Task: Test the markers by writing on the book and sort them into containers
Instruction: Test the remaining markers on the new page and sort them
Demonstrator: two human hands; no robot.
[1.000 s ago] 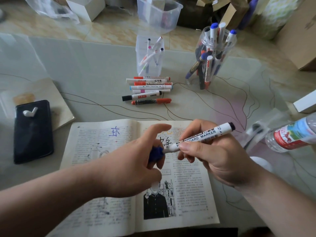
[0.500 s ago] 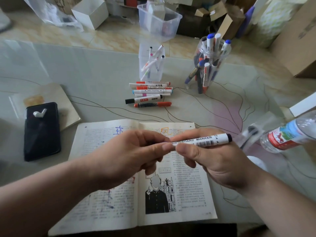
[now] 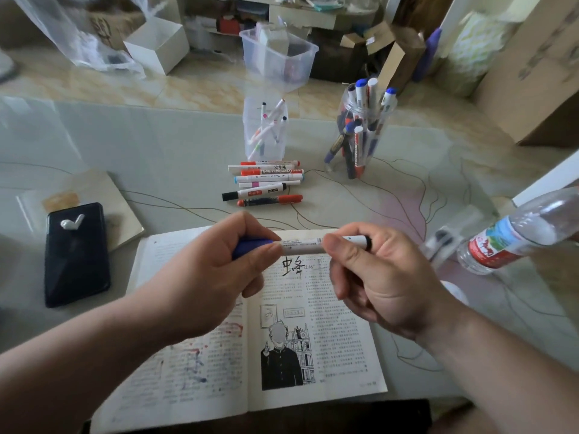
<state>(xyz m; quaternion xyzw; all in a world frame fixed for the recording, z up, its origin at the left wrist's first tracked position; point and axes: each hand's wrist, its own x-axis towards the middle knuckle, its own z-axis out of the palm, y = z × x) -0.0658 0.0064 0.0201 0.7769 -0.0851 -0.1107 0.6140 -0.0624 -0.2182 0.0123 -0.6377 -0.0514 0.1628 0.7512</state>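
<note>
Both hands meet just above the open book (image 3: 338, 339), which lies at the near edge of the counter (image 3: 156, 145). The right hand (image 3: 385, 277) pinches the white barrel of a marker (image 3: 302, 246) between thumb and curled fingers and holds it level. The left hand (image 3: 213, 277) has its fingers wrapped round the blue cap (image 3: 250, 248) at the other end. The two grips are set against each other along the pen's length, as they would be for working a cap. From here I can't tell whether the cap is going on or coming off.

The print on the held barrel is too blurred to read. On the page below is a big black handwritten character, "蜂", and there are red and blue smudges on the left page, likely test marks.

Toward the far edge, loose markers (image 3: 266, 183) lie in a neat row, probably waiting their turn; one reads "WHITEBOARD". Just behind them stands a square tub (image 3: 249, 126) holding thin pens. To its right is a round jar (image 3: 383, 133) crammed with thicker ones. A phone (image 3: 76, 255) lies near the left edge and a water bottle (image 3: 517, 236) at the right.
</note>
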